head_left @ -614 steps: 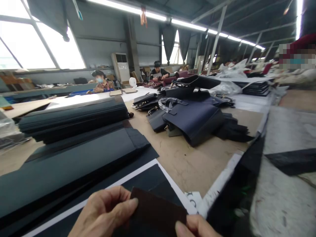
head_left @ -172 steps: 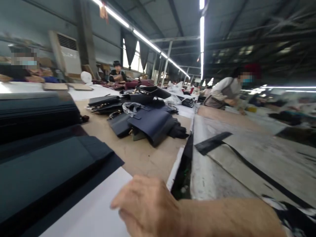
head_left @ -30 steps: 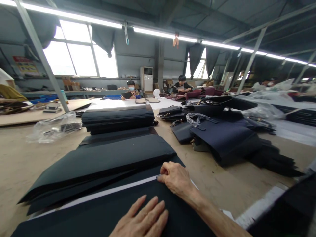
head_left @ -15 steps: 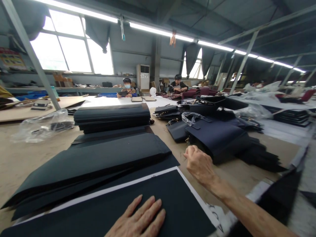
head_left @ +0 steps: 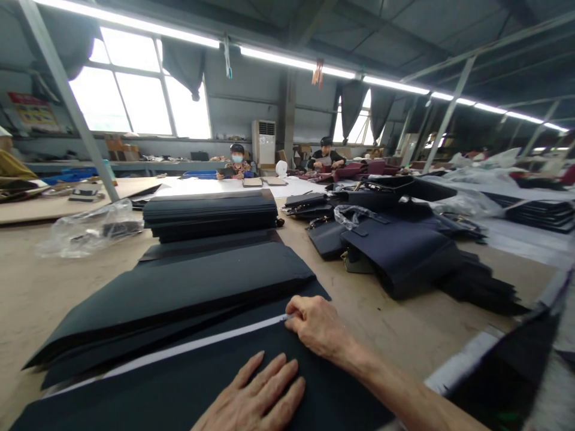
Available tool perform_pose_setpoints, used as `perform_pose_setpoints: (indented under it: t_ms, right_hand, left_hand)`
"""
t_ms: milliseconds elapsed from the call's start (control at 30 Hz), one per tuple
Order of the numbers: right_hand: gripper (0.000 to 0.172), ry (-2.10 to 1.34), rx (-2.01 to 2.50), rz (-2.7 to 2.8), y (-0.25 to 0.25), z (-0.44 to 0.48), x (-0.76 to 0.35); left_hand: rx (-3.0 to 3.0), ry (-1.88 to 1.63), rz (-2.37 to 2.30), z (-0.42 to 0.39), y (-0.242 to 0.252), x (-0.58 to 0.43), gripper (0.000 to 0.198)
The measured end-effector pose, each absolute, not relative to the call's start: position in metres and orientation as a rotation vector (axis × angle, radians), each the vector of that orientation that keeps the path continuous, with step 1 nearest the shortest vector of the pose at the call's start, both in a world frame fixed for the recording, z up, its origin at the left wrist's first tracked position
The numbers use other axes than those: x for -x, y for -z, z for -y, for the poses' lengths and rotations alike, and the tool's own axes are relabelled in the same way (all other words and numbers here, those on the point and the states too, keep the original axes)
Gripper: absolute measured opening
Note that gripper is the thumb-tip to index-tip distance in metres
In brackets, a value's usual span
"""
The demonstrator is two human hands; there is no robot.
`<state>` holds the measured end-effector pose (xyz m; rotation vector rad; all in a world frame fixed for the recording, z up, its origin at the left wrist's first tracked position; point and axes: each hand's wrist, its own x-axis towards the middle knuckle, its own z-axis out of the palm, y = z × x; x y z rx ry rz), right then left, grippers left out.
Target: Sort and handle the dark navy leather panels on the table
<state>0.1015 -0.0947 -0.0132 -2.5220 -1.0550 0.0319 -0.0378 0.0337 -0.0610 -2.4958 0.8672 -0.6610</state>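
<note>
A large black sheet [head_left: 179, 389] lies on a white backing sheet [head_left: 197, 344] right in front of me. My left hand [head_left: 256, 398] rests flat on the black sheet, fingers stretched out. My right hand [head_left: 317, 326] is at the sheet's far right corner, fingers curled and pinching at the edge where black meets white. Just beyond lies a fanned pile of dark sheets [head_left: 188, 290], and behind that a taller stack of dark sheets [head_left: 211, 212].
Dark blue bags [head_left: 395, 251] are heaped on the tan table [head_left: 395, 326] to the right. A clear plastic bag [head_left: 90, 227] lies at the left. Two people sit working at the far end. A steel post [head_left: 67, 102] rises at the left.
My right hand, lifted off to the right half a second ago, has come back to the sheet's far corner. My left hand has stayed flat on the sheet.
</note>
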Motion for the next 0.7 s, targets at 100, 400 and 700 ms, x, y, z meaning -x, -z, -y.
perform_pose_setpoints:
  t_ms: [100, 400, 700]
  right_hand:
    - [0.006, -0.029, 2.545, 1.12, 0.019, 0.084, -0.108]
    - [0.016, 0.187, 2.704, 1.263, 0.025, 0.082, -0.117]
    - [0.014, 0.435, 2.782, 0.923, -0.005, 0.207, -0.119]
  left_hand:
    - [2.542, 0.8, -0.826, -0.034, 0.069, 0.036, 0.037]
    - [2.609, 0.904, -0.819, -0.032, 0.067, 0.037, 0.035]
    - [2.499, 0.919, -0.862, -0.034, 0.07, 0.043, 0.041]
